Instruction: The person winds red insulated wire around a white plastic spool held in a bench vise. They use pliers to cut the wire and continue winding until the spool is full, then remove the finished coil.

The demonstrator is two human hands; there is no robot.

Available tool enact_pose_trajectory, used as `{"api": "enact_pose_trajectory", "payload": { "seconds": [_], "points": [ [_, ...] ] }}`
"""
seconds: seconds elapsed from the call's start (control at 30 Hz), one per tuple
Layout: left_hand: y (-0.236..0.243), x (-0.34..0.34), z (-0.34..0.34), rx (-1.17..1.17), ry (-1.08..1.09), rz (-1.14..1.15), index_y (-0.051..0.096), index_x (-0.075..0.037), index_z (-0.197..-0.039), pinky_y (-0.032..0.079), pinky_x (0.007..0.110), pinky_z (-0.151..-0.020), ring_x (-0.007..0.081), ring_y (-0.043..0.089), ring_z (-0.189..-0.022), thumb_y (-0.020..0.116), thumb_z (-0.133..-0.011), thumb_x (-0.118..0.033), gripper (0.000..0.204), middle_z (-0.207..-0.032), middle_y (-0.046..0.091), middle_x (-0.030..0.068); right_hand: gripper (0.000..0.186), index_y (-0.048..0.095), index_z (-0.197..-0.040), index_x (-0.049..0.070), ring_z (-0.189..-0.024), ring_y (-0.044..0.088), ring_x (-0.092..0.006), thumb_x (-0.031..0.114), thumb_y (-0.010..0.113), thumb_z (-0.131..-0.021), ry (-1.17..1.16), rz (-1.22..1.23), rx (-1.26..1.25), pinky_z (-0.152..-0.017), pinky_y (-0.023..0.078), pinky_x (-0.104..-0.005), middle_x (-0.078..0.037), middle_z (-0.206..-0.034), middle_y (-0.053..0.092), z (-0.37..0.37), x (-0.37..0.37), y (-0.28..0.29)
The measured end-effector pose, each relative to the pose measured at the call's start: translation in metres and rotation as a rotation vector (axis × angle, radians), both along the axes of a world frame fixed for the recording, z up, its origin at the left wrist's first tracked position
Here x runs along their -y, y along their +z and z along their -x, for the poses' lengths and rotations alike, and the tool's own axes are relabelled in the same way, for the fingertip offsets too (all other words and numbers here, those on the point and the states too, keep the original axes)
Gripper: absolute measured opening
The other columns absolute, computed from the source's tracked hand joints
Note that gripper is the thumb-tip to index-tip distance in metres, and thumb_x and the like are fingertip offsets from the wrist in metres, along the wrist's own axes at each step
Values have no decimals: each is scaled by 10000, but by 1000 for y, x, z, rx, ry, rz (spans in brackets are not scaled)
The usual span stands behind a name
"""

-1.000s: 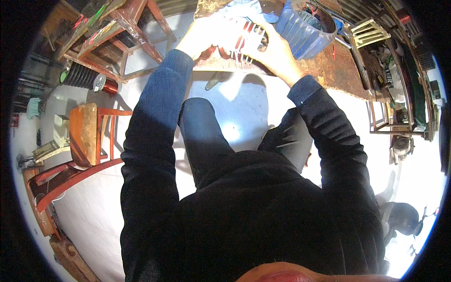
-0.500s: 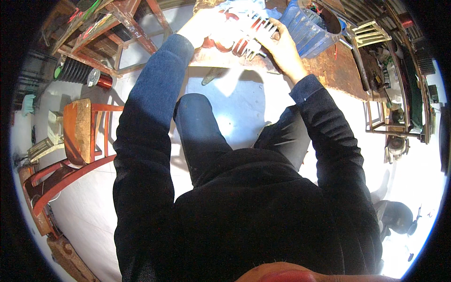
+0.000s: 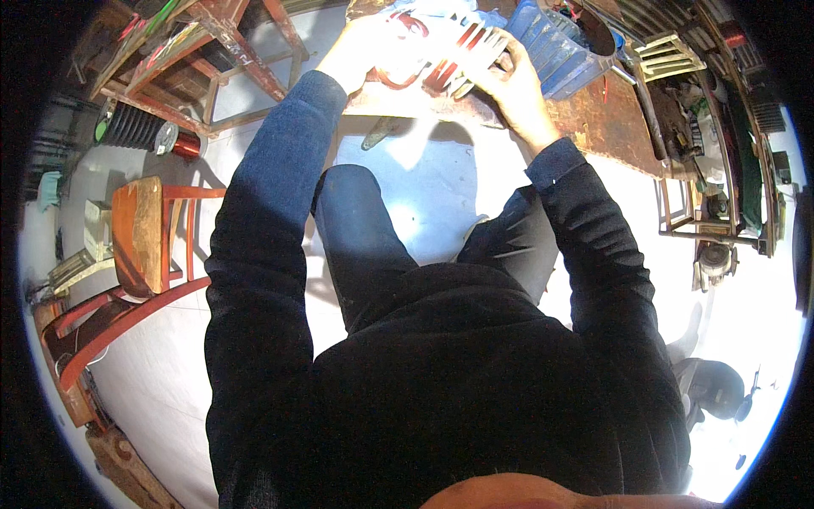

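At the workbench's near edge, my right hand [image 3: 519,93] has its fingers curled round the right side of a ribbed white coil former [image 3: 490,51] wound with reddish-brown wire. Loose loops of copper-coloured wire [image 3: 397,83] lie left of the former, beside my left hand [image 3: 349,58]. Strong glare washes out my left fingers, so their grip is hidden. Behind the coil, a pale blue cloth or plastic sheet [image 3: 441,7] shows at the top edge.
A scuffed blue bucket [image 3: 543,55] with things inside stands on the worn wooden bench [image 3: 598,127], right of my hands. Wire spools [image 3: 140,131] and a red-framed wooden chair [image 3: 140,229] are at the left. Shelving [image 3: 721,170] runs along the right. My legs are under the bench edge.
The coil former has turned and tilted in my hands, showing more of its red windings; the rod at its lower end is no longer visible. My right hand has shifted slightly rightward.
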State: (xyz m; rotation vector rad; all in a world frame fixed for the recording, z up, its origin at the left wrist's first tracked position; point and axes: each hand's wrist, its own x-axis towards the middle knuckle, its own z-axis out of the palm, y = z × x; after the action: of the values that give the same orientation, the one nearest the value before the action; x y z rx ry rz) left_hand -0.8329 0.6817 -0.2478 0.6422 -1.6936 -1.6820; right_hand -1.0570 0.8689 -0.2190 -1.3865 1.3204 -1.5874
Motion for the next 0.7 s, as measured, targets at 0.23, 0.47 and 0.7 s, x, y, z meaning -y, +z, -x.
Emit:
{"api": "enact_pose_trajectory", "payload": {
  "seconds": [0.23,0.47,0.7],
  "points": [
    [26,-25,7,-67,17,-64,578,-14,-1394,603,264,-872,159,691,-1087,578,-1058,-211,390,-1263,684,104,875,292,-1544,-37,-1214,642,-269,162,830,-883,23,-25,104,-1024,563,-383,-218,-1361,587,9,3,-3],
    [28,-23,-2,134,-103,206,631,-4,-1322,573,203,-650,102,675,-845,561,-1064,-200,332,-1130,710,84,916,307,-1550,-13,-1129,685,-232,226,860,-860,-20,-115,-101,-967,578,-345,-205,-1338,603,-1,-1,8],
    [16,-35,12,-157,108,2,646,5,-1262,559,229,-548,110,666,-708,580,-1050,-200,302,-981,712,83,948,299,-1581,42,-1158,668,-237,238,871,-850,-96,-186,-371,-983,568,-352,-212,-1376,579,3,-3,15]
  ]
}}
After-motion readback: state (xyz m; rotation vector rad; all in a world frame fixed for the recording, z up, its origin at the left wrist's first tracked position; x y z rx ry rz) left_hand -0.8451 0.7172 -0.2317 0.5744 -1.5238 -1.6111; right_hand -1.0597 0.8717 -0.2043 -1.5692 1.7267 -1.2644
